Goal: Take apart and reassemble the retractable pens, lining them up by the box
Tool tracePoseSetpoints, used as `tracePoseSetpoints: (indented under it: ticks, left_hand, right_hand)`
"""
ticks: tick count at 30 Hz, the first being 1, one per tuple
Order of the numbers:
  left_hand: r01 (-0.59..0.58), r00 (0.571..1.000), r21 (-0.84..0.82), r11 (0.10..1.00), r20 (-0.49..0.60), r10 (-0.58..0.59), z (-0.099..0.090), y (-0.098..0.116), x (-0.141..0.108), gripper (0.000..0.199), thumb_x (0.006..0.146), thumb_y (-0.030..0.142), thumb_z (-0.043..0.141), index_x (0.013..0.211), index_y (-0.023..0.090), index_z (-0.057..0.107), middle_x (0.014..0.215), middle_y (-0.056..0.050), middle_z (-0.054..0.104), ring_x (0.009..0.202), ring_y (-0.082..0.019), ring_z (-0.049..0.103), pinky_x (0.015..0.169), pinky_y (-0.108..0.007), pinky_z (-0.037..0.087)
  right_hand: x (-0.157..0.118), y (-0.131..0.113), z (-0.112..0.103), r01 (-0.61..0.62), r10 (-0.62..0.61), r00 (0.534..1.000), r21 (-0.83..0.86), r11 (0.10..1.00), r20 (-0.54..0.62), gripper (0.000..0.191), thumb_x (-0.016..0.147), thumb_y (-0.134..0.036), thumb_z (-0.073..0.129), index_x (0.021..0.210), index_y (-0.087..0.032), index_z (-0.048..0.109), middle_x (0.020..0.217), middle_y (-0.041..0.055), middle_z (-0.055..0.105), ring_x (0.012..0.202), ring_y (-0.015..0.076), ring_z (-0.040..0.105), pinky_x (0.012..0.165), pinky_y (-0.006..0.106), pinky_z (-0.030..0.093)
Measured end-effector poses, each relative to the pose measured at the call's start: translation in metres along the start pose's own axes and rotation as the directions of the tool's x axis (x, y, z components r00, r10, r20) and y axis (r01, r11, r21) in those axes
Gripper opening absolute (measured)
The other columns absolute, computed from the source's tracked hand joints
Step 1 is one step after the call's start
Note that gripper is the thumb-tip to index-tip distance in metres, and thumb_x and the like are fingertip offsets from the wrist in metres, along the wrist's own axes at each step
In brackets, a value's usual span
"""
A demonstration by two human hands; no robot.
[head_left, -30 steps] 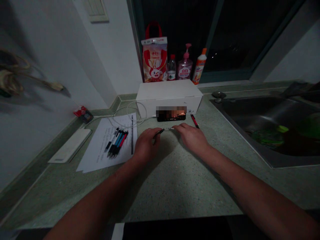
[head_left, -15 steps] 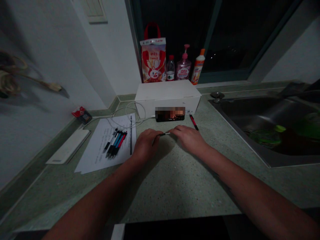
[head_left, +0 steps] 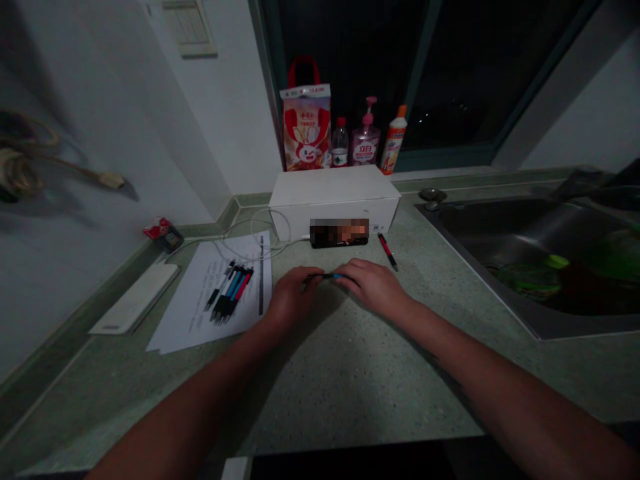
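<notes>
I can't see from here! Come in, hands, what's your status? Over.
Left hand, right hand: both on a black-and-blue pen. Red-and-black pen lying just beyond right hand.

A slim black-and-blue pen sits level, gripped at both ends.

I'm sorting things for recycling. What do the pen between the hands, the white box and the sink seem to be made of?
The pen looks like glossy plastic, black and blue, though it's small here. The white box looks like matte cardboard, judging by its folded edges. The sink looks like stainless steel, with a grey metallic sheen.
</notes>
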State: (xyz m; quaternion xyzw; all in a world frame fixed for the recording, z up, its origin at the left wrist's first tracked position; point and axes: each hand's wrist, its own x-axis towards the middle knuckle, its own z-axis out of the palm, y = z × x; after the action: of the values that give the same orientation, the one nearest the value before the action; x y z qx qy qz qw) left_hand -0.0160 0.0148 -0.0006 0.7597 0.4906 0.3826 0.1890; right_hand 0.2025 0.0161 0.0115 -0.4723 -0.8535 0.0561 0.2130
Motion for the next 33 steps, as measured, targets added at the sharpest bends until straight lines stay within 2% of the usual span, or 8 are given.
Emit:
tracePoseSetpoints:
  ticks: [4, 11, 15, 22, 27, 33]
  left_hand:
    - [0.001, 1.000, -0.021, 1.000, 0.007, -0.001, -0.0028, 0.0033, 0.0011, 0.017, 0.091, 0.018, 0.061, 0.098, 0.022, 0.076, 0.098, -0.005, 0.078, 0.092, -0.022, 0.071, 0.089, -0.039, 0.056]
    - [0.113, 0.993, -0.092, 0.989, 0.043, -0.109, -0.0026, 0.0071, -0.0006, 0.015, 0.091, 0.021, 0.062, 0.099, 0.021, 0.076, 0.097, -0.004, 0.079, 0.087, -0.020, 0.071, 0.085, -0.036, 0.058]
    - [0.088, 0.996, -0.095, 0.992, 0.026, -0.086, -0.0014, 0.0049, -0.0009, 0.015, 0.092, 0.022, 0.062, 0.098, 0.022, 0.075, 0.096, -0.004, 0.079, 0.085, -0.020, 0.072, 0.083, -0.037, 0.059]
    - [-0.021, 1.000, -0.065, 0.998, -0.002, 0.021, -0.0026, -0.0013, 0.0004, 0.014, 0.090, 0.018, 0.063, 0.096, 0.022, 0.076, 0.096, -0.005, 0.077, 0.086, -0.021, 0.071, 0.083, -0.038, 0.059]
    - [0.009, 1.000, -0.052, 0.999, 0.014, -0.008, -0.0023, -0.0019, 0.0011, 0.015, 0.089, 0.017, 0.063, 0.096, 0.022, 0.075, 0.095, -0.004, 0.078, 0.085, -0.019, 0.072, 0.083, -0.036, 0.059]
    - [0.061, 0.994, -0.093, 0.994, 0.100, -0.051, -0.0011, 0.0014, -0.0004, 0.014, 0.092, 0.019, 0.062, 0.099, 0.022, 0.074, 0.090, -0.002, 0.079, 0.082, -0.019, 0.073, 0.079, -0.033, 0.059]
  right_hand:
    - [-0.0001, -0.0008, 0.0001, 0.009, -0.009, 1.000, 0.019, 1.000, -0.008, 0.024, 0.103, -0.034, 0.054, 0.115, -0.025, 0.074, 0.099, 0.0054, 0.071, 0.094, 0.0201, 0.066, 0.079, 0.031, 0.047]
    - [0.0003, 0.0008, 0.0009, 0.005, -0.005, 1.000, 0.012, 1.000, 0.005, 0.025, 0.104, -0.034, 0.053, 0.114, -0.026, 0.074, 0.097, 0.0053, 0.071, 0.091, 0.0204, 0.066, 0.078, 0.031, 0.047]
    - [0.0002, 0.0010, 0.0012, 0.009, -0.010, 1.000, 0.021, 1.000, 0.004, 0.025, 0.104, -0.034, 0.053, 0.114, -0.025, 0.074, 0.100, 0.0056, 0.071, 0.094, 0.0206, 0.066, 0.079, 0.031, 0.048]
    - [0.0004, -0.0017, -0.0021, -0.012, 0.010, 1.000, 0.051, 0.999, 0.026, 0.025, 0.104, -0.032, 0.053, 0.115, -0.026, 0.074, 0.099, 0.0052, 0.071, 0.094, 0.0203, 0.066, 0.080, 0.031, 0.048]
    - [0.0008, -0.0026, -0.0009, 0.002, -0.004, 0.999, 0.050, 0.999, 0.045, 0.026, 0.104, -0.031, 0.052, 0.116, -0.024, 0.074, 0.101, 0.0056, 0.072, 0.095, 0.0200, 0.066, 0.081, 0.031, 0.048]
    - [0.0013, -0.0010, -0.0021, 0.012, -0.014, 0.997, 0.030, 0.999, 0.075, 0.028, 0.105, -0.031, 0.048, 0.114, -0.023, 0.074, 0.101, 0.0058, 0.071, 0.097, 0.0200, 0.066, 0.081, 0.030, 0.047]
